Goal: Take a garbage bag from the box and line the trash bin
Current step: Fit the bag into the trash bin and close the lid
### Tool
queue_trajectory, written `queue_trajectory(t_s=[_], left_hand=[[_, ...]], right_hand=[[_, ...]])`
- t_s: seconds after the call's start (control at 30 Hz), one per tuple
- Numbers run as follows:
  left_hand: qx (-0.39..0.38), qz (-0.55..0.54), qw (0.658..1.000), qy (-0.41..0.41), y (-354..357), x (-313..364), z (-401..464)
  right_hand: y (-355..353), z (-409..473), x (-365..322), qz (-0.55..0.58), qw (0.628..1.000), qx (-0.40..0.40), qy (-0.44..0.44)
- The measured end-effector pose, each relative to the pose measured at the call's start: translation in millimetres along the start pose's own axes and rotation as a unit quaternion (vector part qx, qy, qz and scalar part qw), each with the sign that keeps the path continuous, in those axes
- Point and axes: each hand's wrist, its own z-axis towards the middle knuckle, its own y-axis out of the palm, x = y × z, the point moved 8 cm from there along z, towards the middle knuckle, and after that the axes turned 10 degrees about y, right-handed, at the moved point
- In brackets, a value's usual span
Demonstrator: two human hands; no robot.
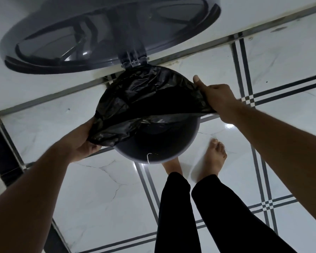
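No readable brand, label or writing on anything. Left hand (80, 143), arm stretched fwd, grips a bunched edge of the crinkled black plastic garbage bag (135, 99) at the near-left of the rim, fingers curled under the plastic. Right hand (217, 99) clamps the bag's edge at the right of the rim, thumb pointing up. Bag is draped over the far half of the round grey plastic trash bin (171, 156); near rim uncovered. Bin's round grey hinged lid (102, 35) stands open against a white wall. Bare feet, black trousers on glossy white tiled floor (108, 194).
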Motion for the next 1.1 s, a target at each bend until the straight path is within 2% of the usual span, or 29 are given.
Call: queue_trajectory(t_s=[0.2,0.53,0.67,0.83,0.97,1.1], left_hand=[[-0.042,-0.078,0.996,0.013,-6,-17,-16],[0.005,-0.075,0.996,-0.038,-21,-37,-33],[0.005,-0.138,0.990,-0.008,-17,-32,-38],[0.025,-0.258,0.965,0.033,-10,-34,-44],[0.011,-0.305,0.951,0.043,-1,-46,-50],[-0.006,-0.306,0.950,0.058,6,-58,-54]], right_hand=[[0,-21,27,0.026,0.999,-0.024,0.042],[5,-48,64,0.108,0.986,-0.085,0.097],[14,-60,75,0.249,0.948,-0.155,0.124],[18,-66,86,0.380,0.892,-0.169,0.175],[17,-79,85,0.317,0.914,-0.190,0.166],[17,-84,89,0.280,0.925,-0.201,0.159]])
